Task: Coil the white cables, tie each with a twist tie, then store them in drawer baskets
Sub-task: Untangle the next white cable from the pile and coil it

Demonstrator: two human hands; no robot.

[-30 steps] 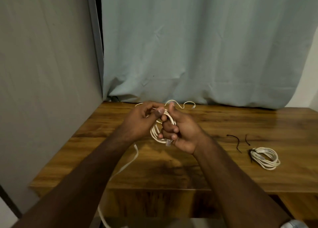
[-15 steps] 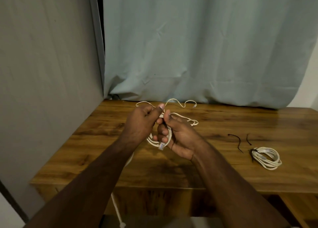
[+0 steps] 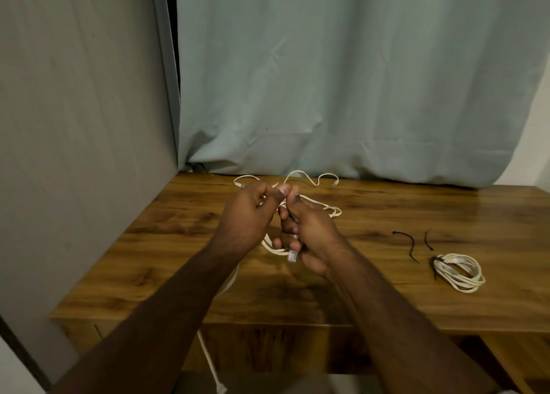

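Wooden table (image 3: 387,301) bears coiled cable (image 3: 458,271), twist ties (image 3: 406,243).

Showed two bare forearms, no sleeves reaching the visible length, no watch or band at either wrist. Ended in a left hand (image 3: 247,215) and a right hand (image 3: 309,230), both ungloved, with short nails. Wore a thin ring (image 3: 295,236) on one finger of the right hand, pale and metallic by the look of it, too small to make out further.
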